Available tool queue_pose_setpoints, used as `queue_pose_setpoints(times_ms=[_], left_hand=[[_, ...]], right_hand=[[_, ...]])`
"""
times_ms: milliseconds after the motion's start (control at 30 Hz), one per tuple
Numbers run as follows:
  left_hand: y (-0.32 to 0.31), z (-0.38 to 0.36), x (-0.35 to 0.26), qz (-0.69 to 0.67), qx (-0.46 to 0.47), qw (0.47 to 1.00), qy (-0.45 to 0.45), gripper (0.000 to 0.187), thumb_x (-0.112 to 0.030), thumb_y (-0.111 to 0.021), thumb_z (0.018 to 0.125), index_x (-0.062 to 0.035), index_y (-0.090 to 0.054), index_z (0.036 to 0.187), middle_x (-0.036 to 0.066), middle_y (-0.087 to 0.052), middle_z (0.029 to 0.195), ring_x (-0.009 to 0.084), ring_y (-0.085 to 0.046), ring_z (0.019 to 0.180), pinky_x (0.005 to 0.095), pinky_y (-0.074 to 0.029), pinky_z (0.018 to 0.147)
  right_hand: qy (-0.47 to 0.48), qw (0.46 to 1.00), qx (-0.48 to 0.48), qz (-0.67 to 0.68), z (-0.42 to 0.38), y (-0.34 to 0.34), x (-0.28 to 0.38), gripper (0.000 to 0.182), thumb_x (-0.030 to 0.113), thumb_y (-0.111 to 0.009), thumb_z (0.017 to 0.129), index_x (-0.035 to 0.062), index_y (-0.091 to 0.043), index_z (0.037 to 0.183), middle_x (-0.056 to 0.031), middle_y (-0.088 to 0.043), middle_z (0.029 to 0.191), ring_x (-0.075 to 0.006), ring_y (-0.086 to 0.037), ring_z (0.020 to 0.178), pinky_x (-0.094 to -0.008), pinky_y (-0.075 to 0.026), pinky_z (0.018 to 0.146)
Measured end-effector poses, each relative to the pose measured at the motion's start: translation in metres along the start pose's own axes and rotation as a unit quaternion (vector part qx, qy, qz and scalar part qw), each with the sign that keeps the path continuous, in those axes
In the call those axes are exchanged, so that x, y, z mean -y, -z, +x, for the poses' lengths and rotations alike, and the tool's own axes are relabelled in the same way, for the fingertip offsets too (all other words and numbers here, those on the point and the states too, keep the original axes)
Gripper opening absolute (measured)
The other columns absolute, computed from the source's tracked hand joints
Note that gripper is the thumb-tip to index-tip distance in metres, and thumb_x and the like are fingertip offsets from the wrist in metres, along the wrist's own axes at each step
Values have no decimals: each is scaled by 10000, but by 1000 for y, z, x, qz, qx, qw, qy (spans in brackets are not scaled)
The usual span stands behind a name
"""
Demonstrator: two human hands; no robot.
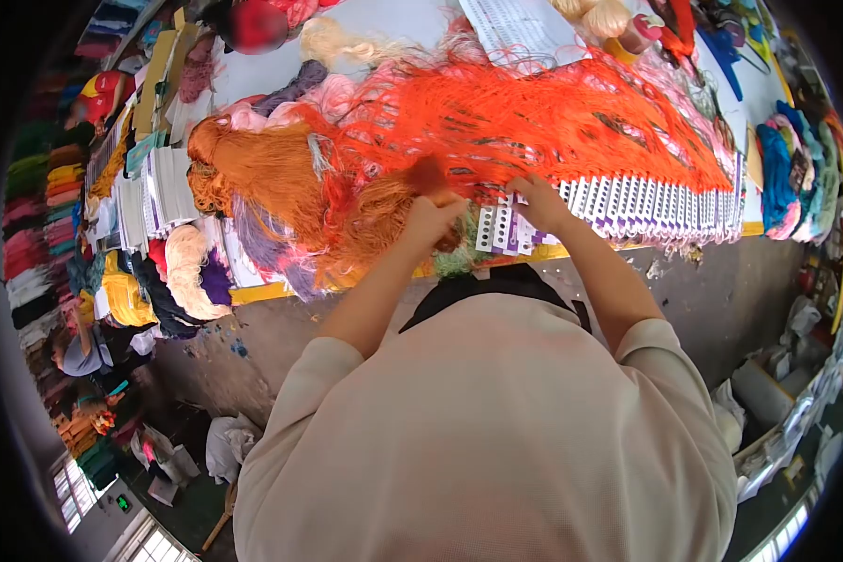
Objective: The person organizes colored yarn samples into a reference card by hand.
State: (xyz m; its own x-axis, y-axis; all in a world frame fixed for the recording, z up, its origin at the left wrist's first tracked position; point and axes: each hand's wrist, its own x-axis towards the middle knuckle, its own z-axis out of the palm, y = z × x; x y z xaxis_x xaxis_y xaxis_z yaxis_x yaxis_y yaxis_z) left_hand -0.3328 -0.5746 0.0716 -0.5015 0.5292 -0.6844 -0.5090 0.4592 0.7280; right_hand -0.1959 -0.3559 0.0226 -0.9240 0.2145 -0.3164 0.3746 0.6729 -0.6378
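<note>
The left hand [545, 210] bent over the cards [646, 208], the right hand [431, 221] curled at brown thread [373, 219], both grips unclear; orange thread [571, 117] met cards along the desk's near edge [260, 293], presumably to separate strands.

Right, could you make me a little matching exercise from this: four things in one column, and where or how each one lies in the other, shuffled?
Column A
1. Orange-red threads
2. Punched cards
3. Yellow skein
4. Blue yarn

Column B
a. Hanging at the near edge of the table, well to the left of both hands
b. At the far right end of the table
c. Spread in long loose strands across the table, beyond the hands
d. Lined up in a row, starting by the right hand

Pairs: 1-c, 2-d, 3-a, 4-b
</note>
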Motion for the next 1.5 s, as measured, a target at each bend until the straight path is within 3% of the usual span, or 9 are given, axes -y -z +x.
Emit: queue_pose_setpoints(times_ms=[167,300,467,600,767,900,1200,1267,1500], left_hand=[[-52,33,33,328,-16,926,-189,336,-361,-717,799,-32,-704,863,125,-628,651,253,-603,574,392,-466,605],[-76,40,25,456,-72,882,-98,331,-367,-649,836,-43,-713,858,208,-668,764,390,-659,768,465,-510,698],[-2,25,7,-30,-43,998,20,295,-336,-608,897,-72,-669,779,43,-573,598,121,-472,458,279,-358,436],[72,-45,-53,-302,125,937,-119,208,-260,-568,966,-72,-630,904,-9,-523,610,45,-302,431,207,-222,419],[64,-70,-81,-132,49,984,-108,262,-239,-552,974,5,-623,1039,-11,-494,568,43,-317,419,184,-215,410],[45,-71,-92,-164,139,976,-45,263,-200,-567,966,19,-589,1111,-26,-459,554,44,-318,440,191,-231,422],[34,-50,-69,-407,29,900,-152,293,-169,-541,973,1,-560,1211,-19,-435,557,69,-345,472,222,-270,441],[34,-57,-78,-347,169,915,-116,402,-132,-525,966,-25,-487,1352,-9,-426,543,70,-323,434,216,-259,424],[16,-70,-70,-190,90,973,-99,517,-73,-509,934,-72,-411,1442,10,-489,537,54,-308,379,207,-227,378]], right_hand=[[6,1000,1,19,-2,4,1,320,141,-702,809,189,-580,1100,-147,-539,1052,-371,-585,1014,-441,-492,854],[0,1000,9,25,-2,7,0,303,139,-695,817,179,-584,1096,-144,-541,1051,-362,-586,1017,-440,-491,859],[14,1000,18,15,-2,5,-9,293,117,-688,827,167,-568,1090,-120,-545,1051,-350,-582,1017,-432,-489,858],[-3,998,29,53,1,11,-3,282,111,-654,855,174,-549,1109,-132,-549,1023,-331,-591,980,-426,-490,841],[-3,997,35,70,7,12,-4,259,113,-602,882,202,-554,1120,-139,-564,1010,-330,-609,963,-431,-491,830],[-3,997,38,69,6,12,-4,256,106,-579,891,206,-551,1125,-144,-567,1024,-339,-605,970,-440,-489,830],[-15,998,11,64,6,10,1,241,117,-567,884,208,-565,1107,-140,-562,1003,-354,-598,974,-450,-489,832],[-7,1000,10,13,3,12,7,257,93,-604,857,191,-578,1094,-134,-574,1025,-339,-620,924,-440,-509,796],[45,991,-127,25,-4,0,25,244,96,-653,828,156,-611,1061,-130,-580,995,-341,-626,870,-432,-509,770]])
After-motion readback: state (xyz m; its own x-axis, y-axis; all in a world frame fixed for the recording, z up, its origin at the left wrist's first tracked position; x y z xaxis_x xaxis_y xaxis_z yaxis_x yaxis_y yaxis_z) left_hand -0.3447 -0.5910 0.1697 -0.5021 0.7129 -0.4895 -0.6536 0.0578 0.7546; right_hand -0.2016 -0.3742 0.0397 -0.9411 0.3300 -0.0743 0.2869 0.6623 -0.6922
